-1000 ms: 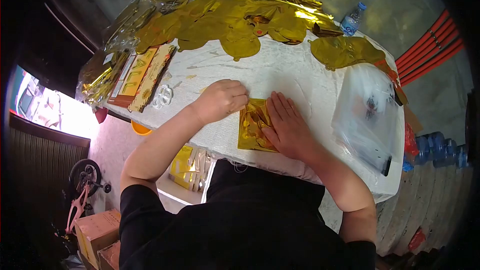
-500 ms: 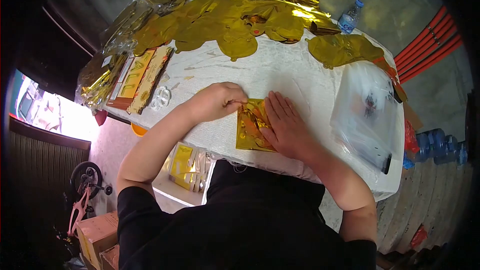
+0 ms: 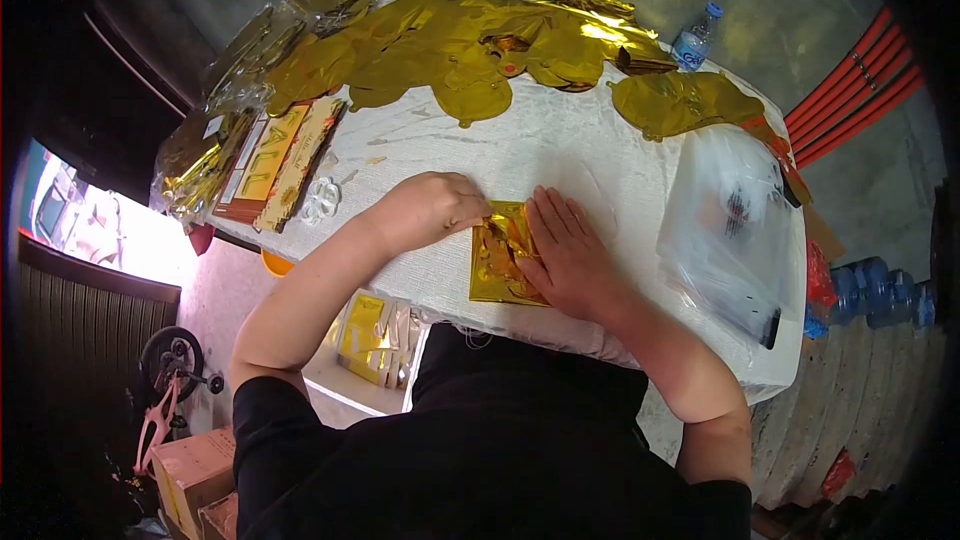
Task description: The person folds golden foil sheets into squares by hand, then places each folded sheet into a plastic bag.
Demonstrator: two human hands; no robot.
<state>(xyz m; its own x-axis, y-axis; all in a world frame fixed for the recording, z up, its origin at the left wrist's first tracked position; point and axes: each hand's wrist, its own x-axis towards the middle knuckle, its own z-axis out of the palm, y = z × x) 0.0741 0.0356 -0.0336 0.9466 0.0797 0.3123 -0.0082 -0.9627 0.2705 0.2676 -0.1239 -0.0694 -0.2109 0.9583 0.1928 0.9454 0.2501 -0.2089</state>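
A gold foil balloon (image 3: 492,283), folded into a shiny rectangle, lies near the front edge of the white-covered table. My left hand (image 3: 432,210) is closed at its upper left corner, thumb and fingertips pinched on the foil. What sits between those fingertips is partly hidden. Across the right side of the foil, my right hand (image 3: 572,258) rests flat with its fingers stretched out and the thumb spread toward the middle. Creases and loose folds show on the foil between the two hands.
Flat gold foil balloons (image 3: 400,55) cover the table's far side, with another balloon (image 3: 680,102) at right. A water bottle (image 3: 697,37) stands behind. Clear plastic bags (image 3: 725,230) lie right; printed packets (image 3: 270,160) and a white ribbon coil (image 3: 321,200) lie left. An open box (image 3: 350,390) sits below.
My left hand's fingers have shifted slightly at the foil's upper left corner. My right hand stays flat on the foil, and the view has moved a little.
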